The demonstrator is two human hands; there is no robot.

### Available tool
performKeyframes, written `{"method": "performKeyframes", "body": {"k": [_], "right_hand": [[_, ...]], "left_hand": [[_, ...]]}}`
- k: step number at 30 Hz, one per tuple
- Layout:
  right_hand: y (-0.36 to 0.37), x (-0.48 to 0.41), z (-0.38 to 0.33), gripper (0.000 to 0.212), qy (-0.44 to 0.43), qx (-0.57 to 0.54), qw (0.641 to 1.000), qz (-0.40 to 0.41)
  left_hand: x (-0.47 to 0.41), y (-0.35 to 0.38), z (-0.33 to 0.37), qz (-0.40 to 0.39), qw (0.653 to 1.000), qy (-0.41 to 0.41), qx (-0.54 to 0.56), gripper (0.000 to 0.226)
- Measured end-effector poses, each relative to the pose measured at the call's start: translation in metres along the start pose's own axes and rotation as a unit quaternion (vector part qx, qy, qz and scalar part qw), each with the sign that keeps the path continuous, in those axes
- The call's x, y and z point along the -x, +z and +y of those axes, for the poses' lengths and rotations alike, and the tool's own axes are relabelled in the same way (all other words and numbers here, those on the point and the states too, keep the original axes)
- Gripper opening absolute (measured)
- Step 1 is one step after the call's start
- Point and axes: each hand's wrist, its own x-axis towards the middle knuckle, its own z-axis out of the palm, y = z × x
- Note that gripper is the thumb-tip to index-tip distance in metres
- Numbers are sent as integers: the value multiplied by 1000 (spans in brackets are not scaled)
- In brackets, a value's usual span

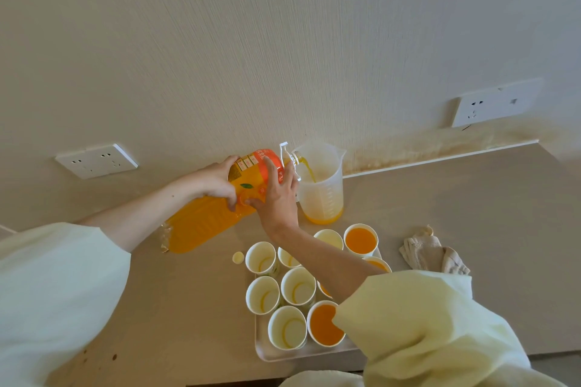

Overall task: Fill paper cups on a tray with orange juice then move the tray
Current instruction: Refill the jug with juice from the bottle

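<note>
A large orange juice bottle (201,223) is tipped nearly flat, its neck over a clear measuring jug (323,195). A stream of juice falls into the jug, which holds a shallow orange layer. My left hand (213,181) grips the bottle's labelled shoulder from the left. My right hand (278,195) holds the same shoulder from the right, fingers wrapped over it. Below stands a white tray (262,352) with several paper cups. Three hold juice, such as one at the back right (360,240) and one at the front (323,324). Others, like the front left cup (286,327), are empty. My right sleeve hides some cups.
A small yellow bottle cap (238,257) lies on the counter left of the tray. A crumpled beige cloth (434,256) sits to the tray's right. Wall sockets are at the left (96,160) and right (496,102). The wall runs directly behind the jug.
</note>
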Motion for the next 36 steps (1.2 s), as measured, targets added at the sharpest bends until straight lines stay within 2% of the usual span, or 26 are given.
{"method": "performKeyframes", "body": {"k": [36], "right_hand": [[4,0,2,90,2,0,1000,6]], "left_hand": [[-1,0,-3,-4,1000,0,-1,127]]}}
